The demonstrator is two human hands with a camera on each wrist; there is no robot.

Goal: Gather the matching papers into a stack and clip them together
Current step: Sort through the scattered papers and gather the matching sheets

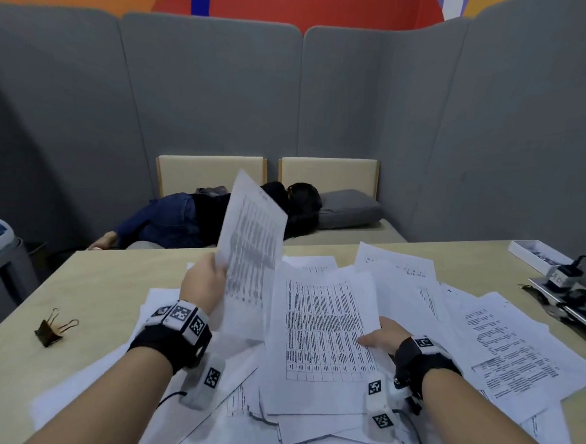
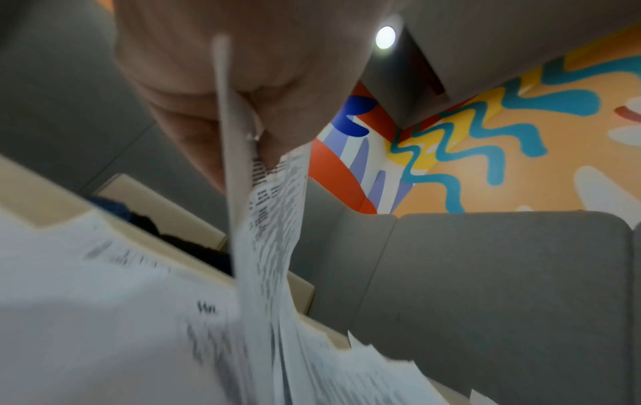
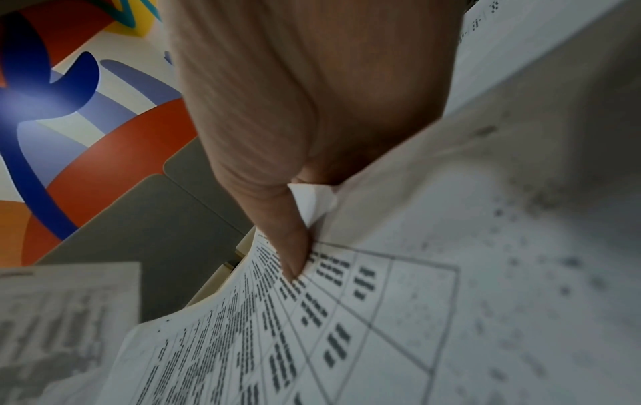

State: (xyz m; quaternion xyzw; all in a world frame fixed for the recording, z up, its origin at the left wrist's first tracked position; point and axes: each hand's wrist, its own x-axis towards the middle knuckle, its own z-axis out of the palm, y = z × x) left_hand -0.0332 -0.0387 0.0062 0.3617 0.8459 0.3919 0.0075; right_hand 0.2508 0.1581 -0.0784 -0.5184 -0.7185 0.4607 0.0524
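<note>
Pinching one white printed table sheet (image 1: 252, 243) upright, the left hand (image 1: 203, 281) lifts it above the loose paper pile (image 1: 503, 348); the right hand (image 1: 382, 337) grips another tabled sheet (image 1: 325, 340) atop it. One black binder clip (image 1: 50, 331) lies apart on the beige table (image 1: 109, 279).

No legible text on papers (image 1: 326, 330)
</note>
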